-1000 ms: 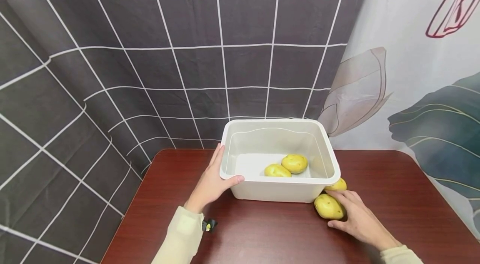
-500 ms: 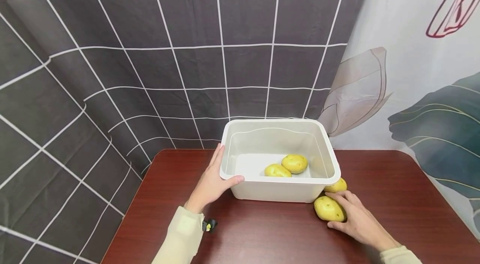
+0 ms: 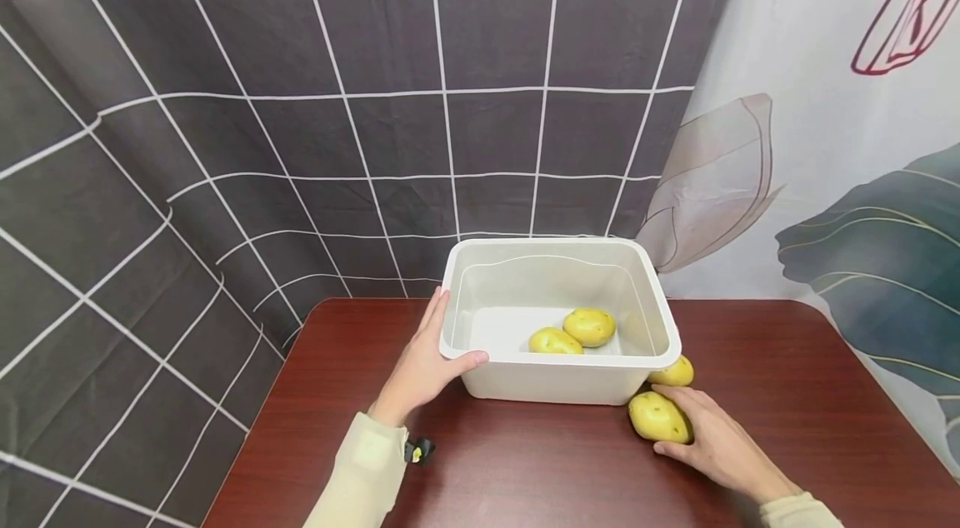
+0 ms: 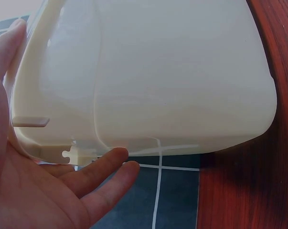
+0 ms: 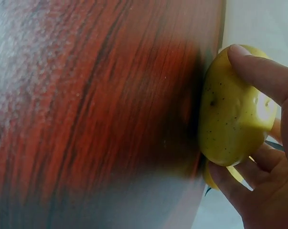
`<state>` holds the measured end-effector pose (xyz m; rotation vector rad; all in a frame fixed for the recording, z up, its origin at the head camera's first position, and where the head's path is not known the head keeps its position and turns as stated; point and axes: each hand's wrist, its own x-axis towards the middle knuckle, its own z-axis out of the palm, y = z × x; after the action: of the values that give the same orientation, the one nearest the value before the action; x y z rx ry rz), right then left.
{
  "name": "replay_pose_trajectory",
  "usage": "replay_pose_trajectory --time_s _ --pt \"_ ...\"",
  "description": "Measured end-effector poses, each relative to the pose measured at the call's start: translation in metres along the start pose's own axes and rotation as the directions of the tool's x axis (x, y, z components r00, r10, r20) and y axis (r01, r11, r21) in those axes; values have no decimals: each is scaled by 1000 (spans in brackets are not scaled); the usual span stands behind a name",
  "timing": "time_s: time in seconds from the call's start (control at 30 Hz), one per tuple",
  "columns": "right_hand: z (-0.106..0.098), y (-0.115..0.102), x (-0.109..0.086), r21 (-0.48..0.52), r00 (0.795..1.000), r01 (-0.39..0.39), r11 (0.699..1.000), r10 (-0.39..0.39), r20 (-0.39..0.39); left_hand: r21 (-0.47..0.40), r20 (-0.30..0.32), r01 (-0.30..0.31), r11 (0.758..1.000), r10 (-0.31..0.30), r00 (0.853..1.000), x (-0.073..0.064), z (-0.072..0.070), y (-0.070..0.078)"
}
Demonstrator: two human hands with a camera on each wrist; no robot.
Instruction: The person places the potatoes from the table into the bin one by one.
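Observation:
A white plastic tub (image 3: 555,382) stands on the table with two yellow potatoes inside, one farther back (image 3: 589,327) and one partly hidden by the front rim. My left hand (image 3: 422,366) holds the tub's left front corner, thumb over the rim; the left wrist view shows fingers (image 4: 105,176) against the outer wall. Right of the tub, my right hand (image 3: 716,436) grips a third potato (image 3: 660,417) lying on the table, thumb at one end and fingers at the other in the right wrist view. Another potato (image 3: 677,372) sits behind it, partly covered by the tub's corner.
The reddish-brown wooden table (image 3: 525,470) has rounded far corners. Behind and to the left hangs a dark curtain (image 3: 375,53) with white grid lines. A pale curtain (image 3: 825,178) with leaf prints hangs at the right.
From one second to half a second ago, the right hand's potato shifted slightly toward me, away from the one behind. The left hand and tub have stayed put.

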<state>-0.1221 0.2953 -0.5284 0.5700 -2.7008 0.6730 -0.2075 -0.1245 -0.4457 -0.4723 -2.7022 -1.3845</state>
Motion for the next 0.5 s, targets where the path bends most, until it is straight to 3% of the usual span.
replay_pose_trajectory --time_s 0.5 --pt "0 -2 -1 11 999 -33 999 33 -4 -13 4 4 1000 -4 1000 0 0 0"
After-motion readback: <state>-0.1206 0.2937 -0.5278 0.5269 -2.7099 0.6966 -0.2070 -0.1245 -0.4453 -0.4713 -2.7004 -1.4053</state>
